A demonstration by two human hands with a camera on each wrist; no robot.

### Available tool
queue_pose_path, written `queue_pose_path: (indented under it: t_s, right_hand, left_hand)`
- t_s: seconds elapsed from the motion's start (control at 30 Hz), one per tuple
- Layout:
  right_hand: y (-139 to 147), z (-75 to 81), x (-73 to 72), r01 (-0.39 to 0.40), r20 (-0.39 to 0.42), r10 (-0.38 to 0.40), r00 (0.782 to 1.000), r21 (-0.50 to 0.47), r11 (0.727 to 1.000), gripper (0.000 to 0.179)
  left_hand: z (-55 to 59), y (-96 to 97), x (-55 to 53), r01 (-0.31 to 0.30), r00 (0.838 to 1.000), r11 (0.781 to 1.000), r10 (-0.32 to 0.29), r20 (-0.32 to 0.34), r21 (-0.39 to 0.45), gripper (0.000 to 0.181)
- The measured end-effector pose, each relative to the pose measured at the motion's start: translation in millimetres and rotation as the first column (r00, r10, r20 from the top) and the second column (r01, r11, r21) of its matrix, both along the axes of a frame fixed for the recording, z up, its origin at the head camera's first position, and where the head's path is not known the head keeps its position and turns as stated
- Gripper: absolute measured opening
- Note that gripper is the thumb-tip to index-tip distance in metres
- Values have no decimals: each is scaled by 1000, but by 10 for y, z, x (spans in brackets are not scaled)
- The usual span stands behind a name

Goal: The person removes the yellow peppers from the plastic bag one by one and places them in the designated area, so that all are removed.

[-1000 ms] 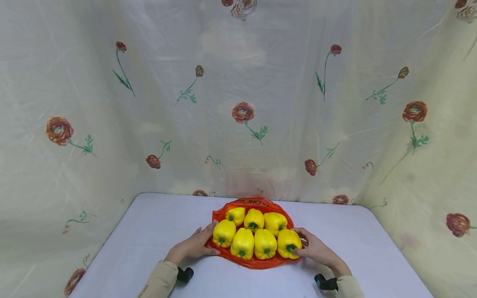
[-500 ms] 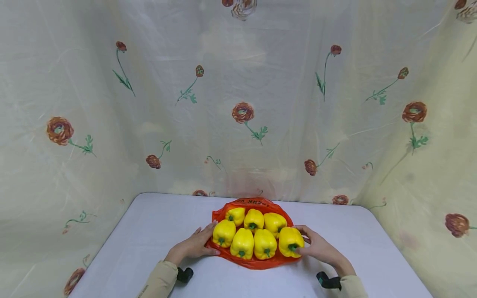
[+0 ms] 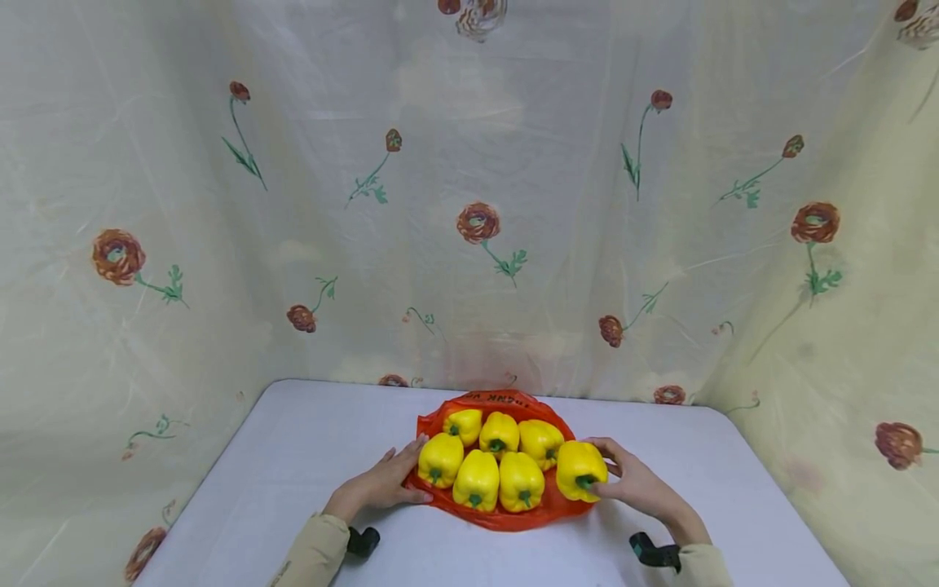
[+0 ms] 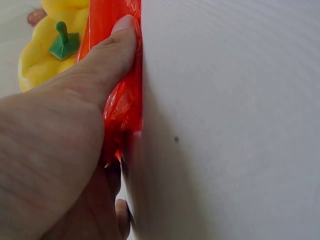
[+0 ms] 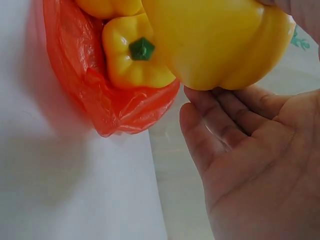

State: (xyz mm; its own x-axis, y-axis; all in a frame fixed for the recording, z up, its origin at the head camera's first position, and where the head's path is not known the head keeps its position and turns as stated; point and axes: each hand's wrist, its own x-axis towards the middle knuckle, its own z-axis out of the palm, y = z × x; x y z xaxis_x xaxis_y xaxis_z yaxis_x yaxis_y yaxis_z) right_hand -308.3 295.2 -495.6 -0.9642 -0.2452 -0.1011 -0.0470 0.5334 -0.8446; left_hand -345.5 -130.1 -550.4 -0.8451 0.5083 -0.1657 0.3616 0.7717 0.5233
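A red plastic bag [image 3: 513,520] lies on the table with several yellow bell peppers [image 3: 477,479] in it, their green stems mostly facing me. My right hand [image 3: 634,487] grips one yellow bell pepper [image 3: 575,466] at the bag's right end, thumb by the stem and fingers on the far side. In the right wrist view this pepper [image 5: 220,40] sits higher than the one still in the bag [image 5: 127,70]. My left hand [image 3: 385,479] rests along the bag's left edge, fingers straight. In the left wrist view its thumb [image 4: 112,55] presses on the red plastic.
The white table [image 3: 308,440] extends around the bag on all sides. Behind and beside it hang pale curtains [image 3: 543,310] printed with flowers. A black wrist mount [image 3: 363,541] shows under each forearm.
My right hand has moved up and to the right with the gripped bell pepper, which has come away from its neighbours. My left hand and the bag have stayed in place.
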Motion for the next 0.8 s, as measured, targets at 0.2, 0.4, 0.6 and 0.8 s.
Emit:
queue_pose_path:
  t_s: [0.2,0.4,0.6,0.8]
  right_hand:
    - [55,-38,-10,4,-23,-4,1000,-3,1000,76]
    - [141,-19,-15,-7,-54,7,998,12,1000,74]
    - [250,22,-28,-18,-75,18,997,2,1000,73]
    - [368,24,-94,-32,-100,32,994,5,999,72]
  left_hand:
    - [-19,-15,-7,-7,1000,1000,7,14,-7,100]
    - [-11,-10,-6,-15,1000,1000,15,23,-4,101]
    - [-16,-1,-20,-23,999,1000,23,33,2,101]
    - [-12,-14,-21,-19,999,1000,20,29,-3,100]
